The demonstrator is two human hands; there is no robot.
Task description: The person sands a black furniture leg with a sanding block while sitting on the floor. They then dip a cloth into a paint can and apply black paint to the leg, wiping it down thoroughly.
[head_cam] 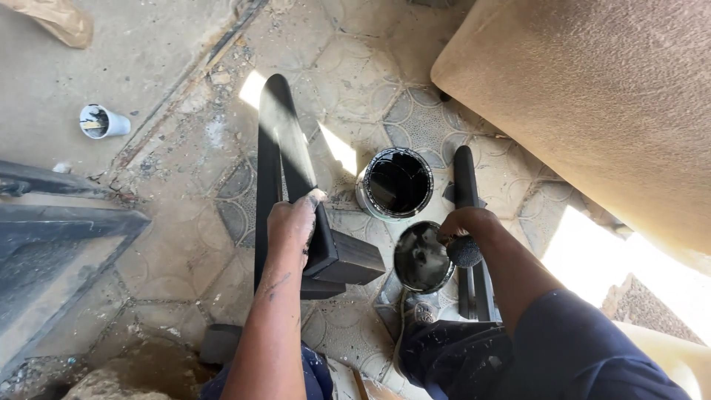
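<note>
My left hand (295,222) grips a long black-painted wooden piece (285,141) that leans up from the tiled floor, its lower end joined to a dark block (346,261). My right hand (463,222) is closed around a black, paint-soaked sponge (465,252) just beside a round can lid (422,257) smeared with black paint. An open can of black paint (396,184) stands between the two hands, slightly farther away. A second black piece (465,174) lies on the floor behind my right hand.
A white cup (102,121) with dark residue lies at the far left on bare concrete. A large tan upholstered piece (592,96) fills the upper right. Dark painted boards (52,222) lie at the left edge. The floor is patterned tile.
</note>
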